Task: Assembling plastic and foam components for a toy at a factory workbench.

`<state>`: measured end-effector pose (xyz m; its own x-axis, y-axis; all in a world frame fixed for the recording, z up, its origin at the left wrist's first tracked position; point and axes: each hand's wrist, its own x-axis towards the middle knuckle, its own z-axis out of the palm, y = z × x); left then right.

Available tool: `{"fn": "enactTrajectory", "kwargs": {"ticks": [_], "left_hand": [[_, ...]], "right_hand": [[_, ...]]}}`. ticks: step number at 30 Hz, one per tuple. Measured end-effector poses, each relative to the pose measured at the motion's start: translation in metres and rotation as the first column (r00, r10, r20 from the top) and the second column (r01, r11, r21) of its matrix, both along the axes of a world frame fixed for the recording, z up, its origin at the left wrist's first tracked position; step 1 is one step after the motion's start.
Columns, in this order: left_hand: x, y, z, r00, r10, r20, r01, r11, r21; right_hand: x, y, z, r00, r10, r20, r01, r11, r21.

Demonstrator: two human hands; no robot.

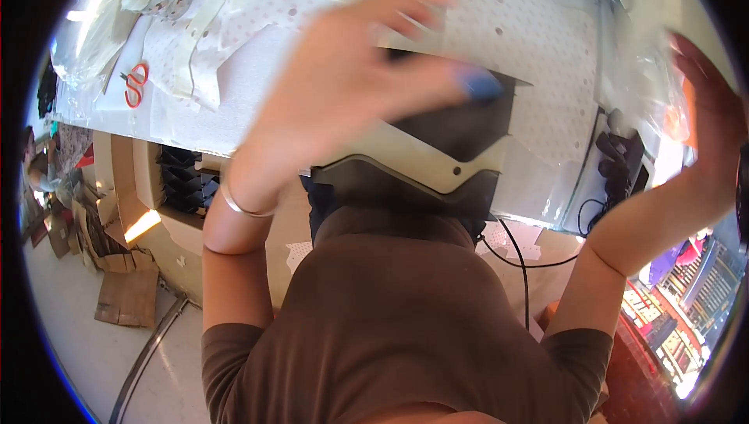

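My left hand point(343, 81) hovers above the work table, smeared by motion. Its thumb, blue at the tip, stands apart from the fingers, and I see nothing between them. Beneath it lies a flat black piece point(452, 124), partly covered by the hand. A pale angled strip point(421, 160) with a dark hole borders it, and another black piece point(398, 182) juts over the table's near edge toward my body. At the far right my right hand point(706, 96) is raised beside a blurred whitish item point(663, 10) and clear plastic point(655, 88). Whether its fingers grip anything is unclear.
Dotted white sheets point(523, 57) and pale cut pieces point(199, 57) cover parts of the table. Red-handled scissors point(135, 85) lie at left. Dark tools or cables point(616, 159) sit at right. An open carton point(175, 182) holds black parts below the left edge; a black cable point(521, 268) hangs down.
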<state>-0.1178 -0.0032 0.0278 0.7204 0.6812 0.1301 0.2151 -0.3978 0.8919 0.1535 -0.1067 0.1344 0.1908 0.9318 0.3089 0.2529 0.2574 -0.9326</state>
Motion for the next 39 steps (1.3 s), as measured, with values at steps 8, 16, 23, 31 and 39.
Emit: {"fn": "enactTrajectory", "kwargs": {"ticks": [8, 16, 23, 31, 39], "left_hand": [[0.025, -0.040, -0.038, 0.918, 0.232, 0.320, -0.081, 0.903, -0.421], [0.004, -0.072, -0.057, 0.925, 0.273, 0.265, -0.078, 0.818, -0.570], [0.002, -0.084, -0.065, 0.998, 0.050, -0.024, -0.052, 0.989, -0.137], [0.013, -0.091, -0.057, 0.964, -0.071, -0.257, 0.103, 0.988, 0.114], [0.022, -0.089, -0.063, 0.912, -0.070, -0.404, 0.148, 0.975, 0.165]], "right_hand": [[-0.044, -0.011, -0.066, 0.907, 0.420, -0.023, -0.420, 0.907, 0.011], [-0.029, -0.068, -0.155, 0.984, -0.158, 0.083, 0.178, 0.850, -0.496], [-0.029, -0.076, -0.202, 0.982, -0.165, 0.096, 0.190, 0.902, -0.389], [-0.029, -0.083, -0.217, 0.969, -0.242, 0.041, 0.233, 0.855, -0.462], [-0.030, -0.082, -0.220, 0.953, -0.253, 0.166, 0.302, 0.827, -0.474]]}}
